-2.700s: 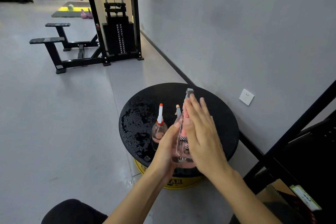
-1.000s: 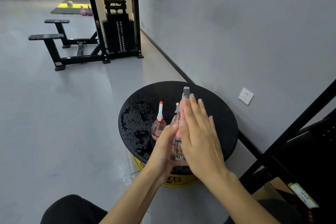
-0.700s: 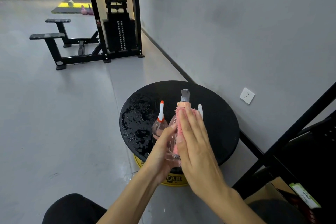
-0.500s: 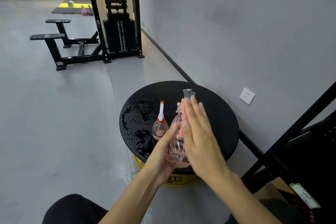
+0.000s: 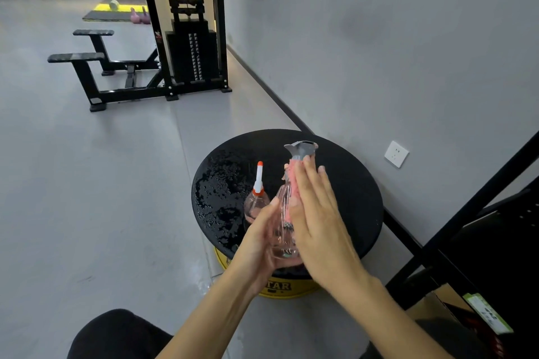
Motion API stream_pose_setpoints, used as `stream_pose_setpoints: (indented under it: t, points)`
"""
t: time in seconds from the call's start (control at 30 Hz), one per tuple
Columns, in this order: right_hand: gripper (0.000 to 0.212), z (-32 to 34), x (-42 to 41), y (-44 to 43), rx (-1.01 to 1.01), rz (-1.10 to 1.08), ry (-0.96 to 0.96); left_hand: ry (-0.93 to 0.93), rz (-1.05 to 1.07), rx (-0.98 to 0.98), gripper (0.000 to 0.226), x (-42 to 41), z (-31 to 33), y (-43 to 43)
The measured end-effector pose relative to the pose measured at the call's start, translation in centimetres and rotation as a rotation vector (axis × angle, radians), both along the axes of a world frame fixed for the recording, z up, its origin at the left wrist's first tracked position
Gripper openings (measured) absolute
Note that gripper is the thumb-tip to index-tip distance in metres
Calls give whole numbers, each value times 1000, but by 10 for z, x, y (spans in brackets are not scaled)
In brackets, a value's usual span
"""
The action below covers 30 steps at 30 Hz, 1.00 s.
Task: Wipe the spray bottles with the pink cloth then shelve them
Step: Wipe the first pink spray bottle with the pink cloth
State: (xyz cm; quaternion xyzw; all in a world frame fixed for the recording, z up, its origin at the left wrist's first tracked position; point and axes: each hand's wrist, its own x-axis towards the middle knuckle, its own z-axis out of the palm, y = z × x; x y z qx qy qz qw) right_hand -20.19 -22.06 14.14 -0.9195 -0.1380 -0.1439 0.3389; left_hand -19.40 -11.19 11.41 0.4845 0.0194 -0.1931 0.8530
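Observation:
My left hand (image 5: 256,245) grips the base of a clear pinkish spray bottle (image 5: 281,230) with a grey trigger head (image 5: 300,148), held upright above the round black table (image 5: 350,183). My right hand (image 5: 318,213) lies flat against the bottle's right side, pressing the pink cloth (image 5: 291,183) to it; only a strip of cloth shows beside my fingers. A second small pink bottle (image 5: 255,204) with a white and orange nozzle stands on the table just left of the held one.
Water droplets cover the table's left part (image 5: 215,198). The table rests on a yellow drum (image 5: 280,288). A black shelf frame (image 5: 472,213) stands at the right by the grey wall with a socket (image 5: 396,153). A black gym machine (image 5: 186,38) stands farther back.
My right hand has slid up and down along the bottle with the cloth, and the bottle's grey head has turned. My left hand has kept its grip on the base.

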Motion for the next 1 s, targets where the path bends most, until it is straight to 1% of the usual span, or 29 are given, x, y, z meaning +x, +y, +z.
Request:
stream_pose_setpoints:
  t: [0.03, 0.1, 0.23, 0.27, 0.4, 0.47, 0.57, 0.63, 0.7, 0.8, 0.87, 0.93, 1.0]
  points:
    - [51, 3, 4, -1, 27, 3, 30, -5, -4, -12, 34, 1, -2, -1]
    - [51, 5, 6, 1, 8, 2, 25, -9, -5, -32, 35, -1, 0, -2]
    - [56, -5, -13, 10, -149, -9, -52, -55, 18, -45, 33, -1, 2, -1]
    - [57, -9, -19, 11, -196, -17, -76, -64, 36, -39, 36, -2, 4, -1]
    - [60, -18, -32, 11, -241, -10, -78, -20, 48, -111, 42, -4, 1, 0]
    - [58, -19, -25, 9, -262, -12, -92, 5, 50, -98, 44, -5, -1, -1]
    - [57, -9, -7, 4, -163, -8, -60, 20, 38, -74, 42, -4, -5, -4]
    - [60, -1, 3, 1, -80, -5, -15, 19, 33, -78, 41, -5, -6, -6]
    - [61, 3, 4, 2, -68, -8, -5, 4, 43, -84, 39, -5, -6, -7]
    - [58, -3, -13, 11, -158, -57, -44, 21, 75, -116, 40, -4, -4, -6]
    - [61, -10, -28, 15, -236, -85, -81, 23, 85, -144, 45, -3, -3, -4]
    - [63, -16, -35, 17, -290, -80, -105, 24, 107, -142, 48, -4, -3, -3]
    - [62, -15, -32, 15, -305, -61, -101, 12, 99, -134, 46, -4, -6, -3]
